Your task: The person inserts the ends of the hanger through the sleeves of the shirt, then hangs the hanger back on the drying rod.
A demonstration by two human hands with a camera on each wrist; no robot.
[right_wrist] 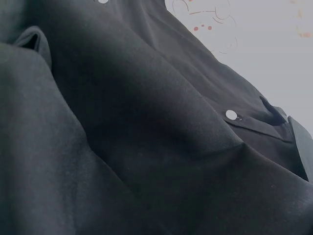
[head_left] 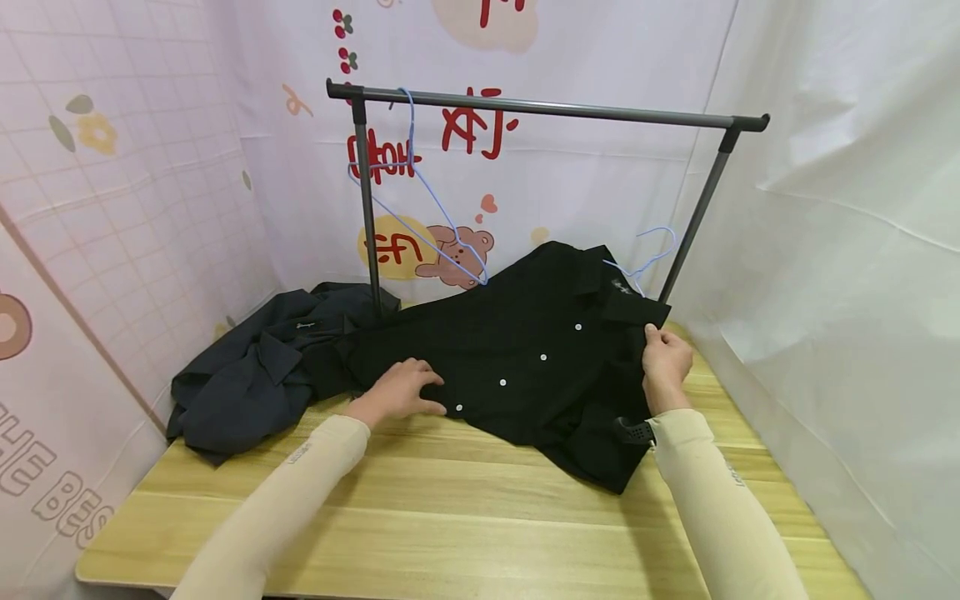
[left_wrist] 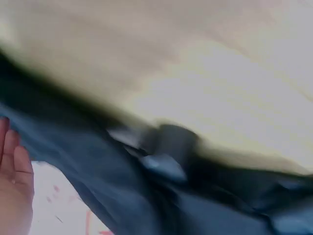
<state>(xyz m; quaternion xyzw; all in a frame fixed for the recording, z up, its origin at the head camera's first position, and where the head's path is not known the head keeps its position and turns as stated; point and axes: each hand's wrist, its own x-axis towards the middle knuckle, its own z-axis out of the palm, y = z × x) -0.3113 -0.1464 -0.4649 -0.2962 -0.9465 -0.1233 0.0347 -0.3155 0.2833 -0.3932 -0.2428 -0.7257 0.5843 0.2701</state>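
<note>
A black shirt with white buttons is spread out and partly lifted over the table, its collar toward the right. My right hand pinches the shirt by the collar edge. A blue wire hanger pokes up out of the neck opening, its lower part hidden in the cloth. Near the shirt's lower buttons is my left hand, fingers extended and loosely bent against the front. The left wrist view is blurred, with the left hand at its edge. Dark cloth fills most of the right wrist view, hiding the right hand.
A grey rack stands at the back of the wooden table. From its left end hangs a blue wire hanger without a garment. A crumpled dark garment lies at the left. Printed curtains surround the table.
</note>
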